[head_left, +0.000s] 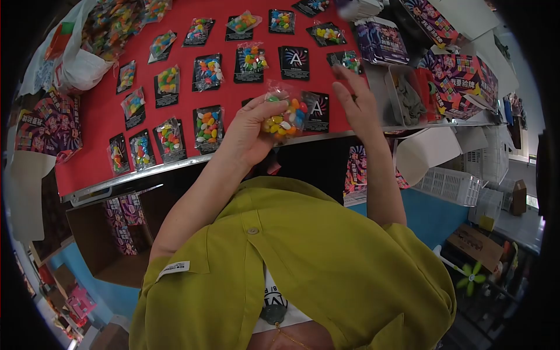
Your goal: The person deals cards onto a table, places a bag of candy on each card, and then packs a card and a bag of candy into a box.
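My left hand (252, 125) is closed on a clear packet of colourful jelly beans (284, 123), its thumb pressed over the packet. Just right of that packet lies a black card with a white letter A (317, 111), partly covered by it. My right hand (359, 102) is open, thumb and fingers apart and holding nothing. Near its fingertips a jelly bean packet on a black card (349, 60) lies at the table's right side. Another black card with an A (295, 62) lies bare farther back. Other packets (208, 125) rest on black cards in rough rows.
The red table (221, 99) has a metal front edge. A white plastic bag (81, 70) and a heap of packets (114, 26) are at the back left. Stacked printed card packs (382, 42) and a grey bin (403, 96) stand right. An open cardboard box (87, 233) sits below left.
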The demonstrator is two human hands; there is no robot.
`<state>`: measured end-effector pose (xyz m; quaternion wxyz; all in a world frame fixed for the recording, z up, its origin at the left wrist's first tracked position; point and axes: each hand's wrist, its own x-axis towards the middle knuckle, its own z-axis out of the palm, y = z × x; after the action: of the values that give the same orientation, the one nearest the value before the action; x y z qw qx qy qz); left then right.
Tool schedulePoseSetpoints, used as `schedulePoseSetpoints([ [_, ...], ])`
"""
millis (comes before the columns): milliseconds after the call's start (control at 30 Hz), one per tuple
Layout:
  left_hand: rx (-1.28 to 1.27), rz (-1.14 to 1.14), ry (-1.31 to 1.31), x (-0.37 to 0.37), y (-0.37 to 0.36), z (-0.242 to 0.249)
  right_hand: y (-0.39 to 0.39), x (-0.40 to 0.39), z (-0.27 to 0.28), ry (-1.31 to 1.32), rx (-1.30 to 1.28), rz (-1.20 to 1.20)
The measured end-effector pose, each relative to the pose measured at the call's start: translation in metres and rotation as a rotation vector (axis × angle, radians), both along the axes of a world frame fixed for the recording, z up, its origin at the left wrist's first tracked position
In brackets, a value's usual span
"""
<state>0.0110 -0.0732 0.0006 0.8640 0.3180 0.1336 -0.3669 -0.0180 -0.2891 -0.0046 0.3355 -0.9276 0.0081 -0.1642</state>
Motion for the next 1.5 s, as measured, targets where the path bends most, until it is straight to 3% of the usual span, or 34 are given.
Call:
schedulePoseSetpoints([
  [33, 0.005, -0.014, 0.007, -0.003, -0.003, -0.001, 0.016, -0.009, 0.006, 0.146, 0.692, 0.139],
  [100, 0.053, -0.093, 0.037, -0.006, -0.012, -0.001, 0.032, -0.024, 0.005, 0.212, 0.672, 0.262],
  [167, 0.021, -0.104, 0.047, -0.006, -0.013, -0.007, 0.031, -0.028, 0.005, 0.154, 0.613, 0.200],
  [233, 0.001, -0.099, 0.062, -0.006, -0.010, -0.017, 0.012, -0.031, 0.004, 0.078, 0.717, -0.032],
  [300, -0.112, -0.047, 0.162, -0.004, -0.009, -0.026, -0.016, -0.037, -0.002, 0.038, 0.877, -0.084],
  [367, -0.069, -0.023, 0.150, -0.004, -0.008, -0.020, -0.045, -0.043, -0.017, 0.042, 0.576, -0.245],
  [400, -0.027, 0.001, 0.133, -0.004, -0.008, -0.018, -0.045, -0.044, -0.017, 0.048, 0.574, -0.243],
  [500, -0.037, -0.056, -0.048, -0.006, -0.012, -0.024, -0.030, -0.045, -0.010, -0.120, -0.045, -0.196],
  [567, 0.039, 0.004, -0.037, -0.010, -0.019, -0.019, -0.013, -0.045, -0.007, -0.236, -0.445, -0.147],
  [600, 0.109, 0.044, -0.029, -0.012, -0.021, -0.016, 0.005, -0.047, -0.005, -0.231, -0.438, -0.144],
  [667, 0.085, 0.027, -0.051, -0.012, -0.022, -0.015, 0.041, -0.049, -0.001, 0.169, 0.887, 0.204],
  [767, -0.004, 0.024, -0.052, -0.002, -0.012, -0.019, 0.044, -0.037, -0.005, 0.136, 0.747, 0.086],
  [833, -0.057, 0.036, -0.034, 0.003, -0.002, -0.018, 0.031, -0.032, -0.003, 0.163, 0.870, 0.021],
  [933, -0.007, 0.140, -0.164, 0.004, 0.003, -0.008, 0.016, -0.030, -0.018, 0.191, 0.667, 0.001],
  [1000, -0.056, 0.143, -0.123, 0.005, 0.004, -0.002, 0.023, -0.029, -0.016, -0.188, -0.749, -0.070],
  [1033, -0.061, 0.150, -0.130, 0.007, 0.003, -0.002, 0.025, -0.025, -0.014, -0.198, -0.753, -0.065],
  [1100, -0.117, 0.145, -0.117, 0.005, 0.000, -0.007, 0.033, -0.020, -0.013, -0.199, -0.160, 0.064],
  [1133, -0.117, 0.141, -0.119, 0.005, 0.000, -0.009, 0.042, -0.019, -0.007, -0.200, -0.160, 0.060],
  [1200, -0.179, 0.158, -0.155, 0.007, -0.003, -0.012, 0.065, -0.016, 0.011, 0.253, 0.566, 0.228],
  [1333, -0.071, 0.190, -0.214, 0.006, -0.006, -0.011, 0.076, -0.008, 0.007, 0.054, 0.318, 0.214],
  [1367, 0.013, 0.126, -0.422, 0.006, -0.003, -0.013, 0.074, -0.007, 0.007, 0.055, 0.321, 0.224],
  [1400, 0.102, 0.054, -0.622, 0.005, 0.000, -0.012, 0.072, -0.007, 0.006, 0.144, 0.584, 0.245],
  [1433, 0.108, 0.056, -0.614, 0.004, 0.004, -0.011, 0.073, -0.008, 0.007, 0.235, 0.847, 0.256],
  [1467, 0.204, -0.003, -0.853, 0.005, 0.007, -0.008, 0.072, -0.008, 0.012, 0.277, 1.005, 0.217],
  [1500, 0.296, -0.067, -1.094, 0.006, 0.009, -0.006, 0.069, -0.009, 0.011, 0.279, 1.004, 0.212],
])
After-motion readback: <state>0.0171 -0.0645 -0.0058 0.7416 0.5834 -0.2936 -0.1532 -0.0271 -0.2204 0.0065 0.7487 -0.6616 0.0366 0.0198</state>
